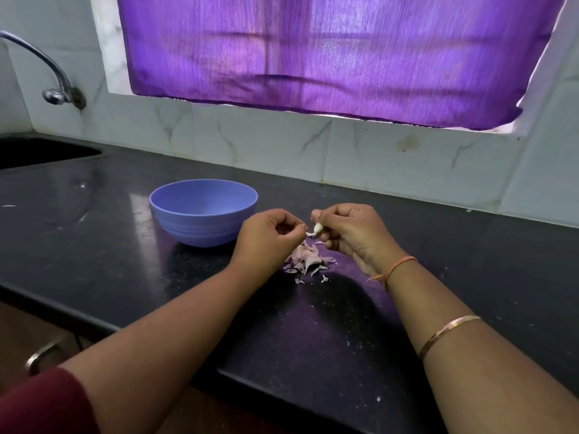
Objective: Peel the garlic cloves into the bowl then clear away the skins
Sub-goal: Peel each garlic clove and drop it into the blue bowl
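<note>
1. Your right hand [351, 233] has its fingers curled round a garlic clove [317, 228]. It holds the clove between thumb and fingertips above the countertop [125, 245], near the right side of the bowl [194, 228].
2. Your left hand [268, 236] is curled, with thumb and forefinger pinched on a skin strip [310, 234] at the clove's lower end. The two hands are almost touching.
3. The visible part of the clove is white. Judge it mostly bare, so this clove is close to finished, but it is not yet in the bowl.
4. A pile of skins [308, 260] lies on the countertop directly below your hands, with a few loose flakes nearer to you. The amount suggests that several cloves are already peeled.
5. The bowl's floor is hidden behind its near wall, so you cannot confirm how many cloves it holds.
6. One thicker pale piece in the pile may be an unpeeled clove, but this cannot be told.
7. Work remaining, as judged:
   - strip the last skin
   - drop the clove into the bowl
   - clear all the skins, none of which have been removed yet
8. No brand, label or writing is readable on the bowl or any other surface.
</note>
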The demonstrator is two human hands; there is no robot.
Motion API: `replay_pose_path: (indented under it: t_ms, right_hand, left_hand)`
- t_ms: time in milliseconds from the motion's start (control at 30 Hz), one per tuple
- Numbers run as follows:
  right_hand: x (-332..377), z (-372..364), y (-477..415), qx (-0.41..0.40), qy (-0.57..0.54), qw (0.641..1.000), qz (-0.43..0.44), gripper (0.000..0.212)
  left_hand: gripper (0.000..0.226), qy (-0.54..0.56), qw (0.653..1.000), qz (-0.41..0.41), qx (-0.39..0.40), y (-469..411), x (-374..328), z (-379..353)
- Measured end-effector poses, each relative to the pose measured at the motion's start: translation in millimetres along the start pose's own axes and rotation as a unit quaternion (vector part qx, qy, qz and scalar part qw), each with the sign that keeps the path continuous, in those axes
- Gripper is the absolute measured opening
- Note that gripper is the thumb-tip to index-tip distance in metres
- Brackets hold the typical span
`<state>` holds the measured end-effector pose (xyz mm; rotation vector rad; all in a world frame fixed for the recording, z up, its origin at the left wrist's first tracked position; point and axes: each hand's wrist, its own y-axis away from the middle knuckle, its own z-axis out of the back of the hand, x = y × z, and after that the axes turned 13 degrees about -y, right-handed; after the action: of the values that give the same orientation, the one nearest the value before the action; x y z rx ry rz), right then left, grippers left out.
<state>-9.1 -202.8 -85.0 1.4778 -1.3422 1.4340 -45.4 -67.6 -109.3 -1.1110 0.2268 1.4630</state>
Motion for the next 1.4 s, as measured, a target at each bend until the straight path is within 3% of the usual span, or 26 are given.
replay_pose_path:
  t_ms: [67, 300, 500, 633, 833, 933, 1133, 1400]
  right_hand:
    - [0, 1, 0, -0.003, 0.0, 1.0, -0.002, 0.016]
    - [-1, 0, -1, -0.007, -0.003, 1.0, -0.006, 0.015]
    - [0, 1, 0, -0.002, -0.005, 1.0, -0.003, 0.015]
    - [2, 0, 1, 0.009, -0.026, 0.999, -0.022, 0.017]
    - [4, -1, 7, 0.088, -0.048, 0.995, -0.027, 0.01]
    - [4, -1, 7, 0.084, -0.045, 0.995, -0.018, 0.02]
    - [5, -2, 6, 0.047, -0.083, 0.995, 0.02, 0.013]
    - [3, -3, 0, 0.007, 0.087, 0.991, 0.103, 0.009]
  left_hand:
    - [0.002, 0.009, 1.0, 0.006, 0.001, 0, 0, 0]
    - [0.025, 0.025, 1.0, 0.003, 0.005, 2, -3, 4]
    - [0.005, 0.112, 0.993, 0.008, 0.044, 2, -2, 1]
    - [0.004, 0.109, 0.993, -0.01, 0.053, -1, 1, -2]
    - [0.021, 0.099, 0.994, 0.003, 0.037, -4, 4, -3]
    - [0.026, 0.118, 0.992, 0.007, 0.035, -3, 2, -4]
    - [0.043, 0.119, 0.991, 0.04, 0.038, -5, 4, -3]
    - [0.017, 0.117, 0.992, 0.05, -0.008, -8, 8, -5]
